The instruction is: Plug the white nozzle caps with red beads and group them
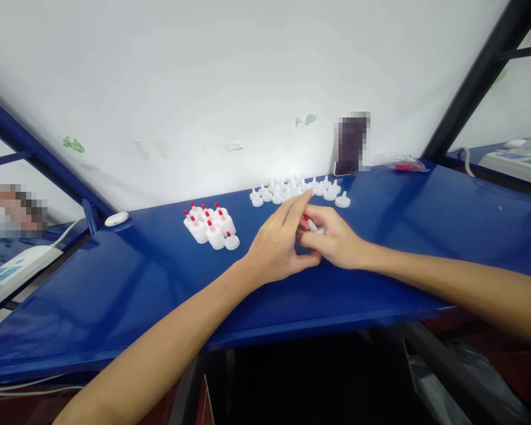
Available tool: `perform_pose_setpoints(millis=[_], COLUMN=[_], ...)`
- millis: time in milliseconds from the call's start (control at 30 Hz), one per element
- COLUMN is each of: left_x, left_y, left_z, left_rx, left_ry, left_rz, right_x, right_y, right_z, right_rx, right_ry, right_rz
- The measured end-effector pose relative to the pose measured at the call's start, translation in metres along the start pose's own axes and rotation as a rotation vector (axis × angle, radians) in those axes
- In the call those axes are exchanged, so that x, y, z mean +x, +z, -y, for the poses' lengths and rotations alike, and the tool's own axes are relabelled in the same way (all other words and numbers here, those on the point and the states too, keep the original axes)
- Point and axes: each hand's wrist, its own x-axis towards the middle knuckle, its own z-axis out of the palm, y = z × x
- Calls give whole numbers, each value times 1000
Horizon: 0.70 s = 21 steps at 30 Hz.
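Note:
My right hand [336, 236] pinches a white nozzle cap [316, 228] between thumb and fingers. A small red tip [307, 217] shows at the narrow end of this cap. Against it, my left hand [278, 242] curves round with its thumb opposite the fingers; what it grips is hidden. To the left stand several white bottles [215, 236] with red-tipped nozzles. Beside them a loose nozzle cap with a red tip [232, 241] lies on the table. Behind my hands sit several plain white nozzle caps [278, 196], partly covered by my fingers.
The blue table [159, 295] meets a white wall [181, 88]. A blurred dark phone-like object [351, 144] leans there. A clear bag with red pieces [407, 165] lies at the back right, and a white oval case [116, 219] at the left. Metal posts flank the table.

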Motion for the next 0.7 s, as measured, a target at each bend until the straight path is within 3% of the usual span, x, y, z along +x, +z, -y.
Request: perform_pose_setpoints(millis=[167, 300, 700], left_x=[2, 1, 5], left_y=[3, 0, -3], left_z=[-3, -1, 8], left_rx=[-26, -15, 203], left_ry=[-5, -35, 81], left_rz=[-30, 16, 92], right_x=[-1, -2, -2], right_y=[4, 5, 6], right_z=[4, 5, 1], right_rx=[22, 32, 68], right_ry=[38, 68, 95], right_rz=[-33, 23, 131])
